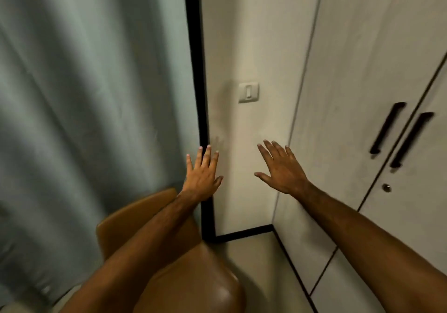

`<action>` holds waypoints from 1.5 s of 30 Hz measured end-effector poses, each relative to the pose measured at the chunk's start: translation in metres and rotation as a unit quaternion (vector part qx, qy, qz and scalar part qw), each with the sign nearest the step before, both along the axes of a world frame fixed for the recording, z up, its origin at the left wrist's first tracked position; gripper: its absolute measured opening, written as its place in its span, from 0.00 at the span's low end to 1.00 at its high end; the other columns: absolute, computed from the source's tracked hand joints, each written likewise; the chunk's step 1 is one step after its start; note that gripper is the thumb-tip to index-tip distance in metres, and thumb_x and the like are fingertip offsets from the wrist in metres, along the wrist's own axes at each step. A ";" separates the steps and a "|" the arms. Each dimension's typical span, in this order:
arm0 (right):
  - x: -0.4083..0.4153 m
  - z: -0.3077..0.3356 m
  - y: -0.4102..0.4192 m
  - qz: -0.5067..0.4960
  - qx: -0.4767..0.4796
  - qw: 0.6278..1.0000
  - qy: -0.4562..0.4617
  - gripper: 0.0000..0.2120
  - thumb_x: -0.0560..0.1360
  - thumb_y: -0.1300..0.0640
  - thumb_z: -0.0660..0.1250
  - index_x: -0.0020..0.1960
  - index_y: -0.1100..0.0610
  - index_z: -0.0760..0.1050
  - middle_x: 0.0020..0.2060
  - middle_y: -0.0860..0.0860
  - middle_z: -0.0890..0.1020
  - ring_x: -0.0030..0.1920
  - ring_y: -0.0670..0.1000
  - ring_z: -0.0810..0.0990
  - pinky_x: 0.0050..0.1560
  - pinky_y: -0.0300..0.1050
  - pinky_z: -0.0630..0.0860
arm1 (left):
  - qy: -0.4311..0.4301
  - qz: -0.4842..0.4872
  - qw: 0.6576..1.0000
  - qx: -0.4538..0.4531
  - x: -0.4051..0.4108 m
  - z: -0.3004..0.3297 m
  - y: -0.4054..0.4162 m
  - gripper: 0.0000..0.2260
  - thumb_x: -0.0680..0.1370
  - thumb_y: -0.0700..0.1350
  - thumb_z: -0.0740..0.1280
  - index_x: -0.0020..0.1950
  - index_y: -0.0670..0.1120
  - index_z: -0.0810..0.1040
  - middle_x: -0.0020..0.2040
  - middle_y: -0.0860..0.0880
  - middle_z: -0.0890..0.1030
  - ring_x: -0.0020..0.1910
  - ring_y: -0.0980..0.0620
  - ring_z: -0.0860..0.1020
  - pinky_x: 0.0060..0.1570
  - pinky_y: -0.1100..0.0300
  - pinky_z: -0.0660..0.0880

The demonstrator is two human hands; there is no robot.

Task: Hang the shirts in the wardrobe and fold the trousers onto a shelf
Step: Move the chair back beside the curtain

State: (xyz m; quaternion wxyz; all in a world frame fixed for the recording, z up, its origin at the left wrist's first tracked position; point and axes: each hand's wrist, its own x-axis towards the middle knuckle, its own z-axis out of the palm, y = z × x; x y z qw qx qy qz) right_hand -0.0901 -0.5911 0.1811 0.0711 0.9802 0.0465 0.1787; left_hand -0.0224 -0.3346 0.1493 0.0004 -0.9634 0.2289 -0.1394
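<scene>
The pale wardrobe (362, 95) fills the right side, its doors closed. Two black bar handles (401, 133) run side by side near the door seam, with a small round lock (386, 187) below them. My left hand (202, 175) is stretched out in front of me with fingers spread and straight, holding nothing. My right hand (281, 167) is likewise stretched out flat and empty, left of the wardrobe's edge and apart from the handles. No shirts or trousers are in view.
A grey-green curtain (84, 95) hangs at the left beside a black frame (200, 119). A light switch (248, 92) sits on the cream wall ahead. A brown leather chair (183, 264) stands below my left arm.
</scene>
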 end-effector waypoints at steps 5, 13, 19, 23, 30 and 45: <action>0.027 -0.032 0.080 0.085 0.026 0.995 0.040 0.39 0.78 0.34 0.56 0.81 0.53 0.49 0.80 0.54 0.54 0.79 0.57 0.53 0.77 0.61 0.50 | 0.058 0.102 0.993 0.016 -0.016 -0.032 0.099 0.34 0.83 0.62 0.53 0.82 0.47 0.43 0.82 0.43 0.41 0.80 0.39 0.41 0.75 0.31 0.44; 0.092 -0.088 0.197 0.190 0.001 0.974 0.125 0.39 0.79 0.35 0.57 0.81 0.54 0.50 0.79 0.53 0.55 0.78 0.56 0.55 0.77 0.61 0.53 | 0.141 0.221 0.965 -0.007 -0.011 -0.102 0.223 0.33 0.83 0.63 0.53 0.82 0.47 0.49 0.82 0.43 0.46 0.81 0.39 0.45 0.75 0.31 0.47; 0.169 -0.140 0.271 0.238 -0.030 0.951 0.196 0.38 0.79 0.37 0.58 0.81 0.54 0.49 0.79 0.54 0.57 0.79 0.56 0.54 0.77 0.60 0.52 | 0.200 0.284 0.937 -0.037 0.033 -0.154 0.296 0.34 0.82 0.61 0.58 0.82 0.46 0.51 0.82 0.43 0.49 0.81 0.40 0.48 0.76 0.34 0.51; 0.228 -0.180 0.312 0.236 -0.028 0.937 0.257 0.38 0.79 0.39 0.60 0.81 0.55 0.49 0.79 0.53 0.57 0.78 0.55 0.54 0.78 0.58 0.51 | 0.237 0.297 0.923 -0.051 0.073 -0.186 0.338 0.35 0.82 0.57 0.61 0.81 0.45 0.50 0.82 0.42 0.50 0.81 0.41 0.50 0.77 0.37 0.52; 0.293 -0.245 0.355 0.233 -0.017 0.916 0.325 0.37 0.77 0.46 0.66 0.79 0.56 0.54 0.75 0.55 0.63 0.75 0.57 0.61 0.77 0.58 0.55 | 0.283 0.315 0.899 -0.116 0.112 -0.245 0.377 0.26 0.80 0.52 0.65 0.75 0.44 0.61 0.69 0.40 0.70 0.65 0.38 0.72 0.62 0.41 0.73; 0.304 -0.255 0.351 0.191 0.069 0.922 0.330 0.21 0.75 0.48 0.72 0.63 0.53 0.71 0.61 0.53 0.80 0.62 0.58 0.77 0.62 0.54 0.71 | 0.222 0.363 0.848 -0.317 0.098 -0.254 0.382 0.18 0.72 0.42 0.76 0.60 0.48 0.76 0.54 0.47 0.82 0.53 0.46 0.79 0.52 0.49 0.79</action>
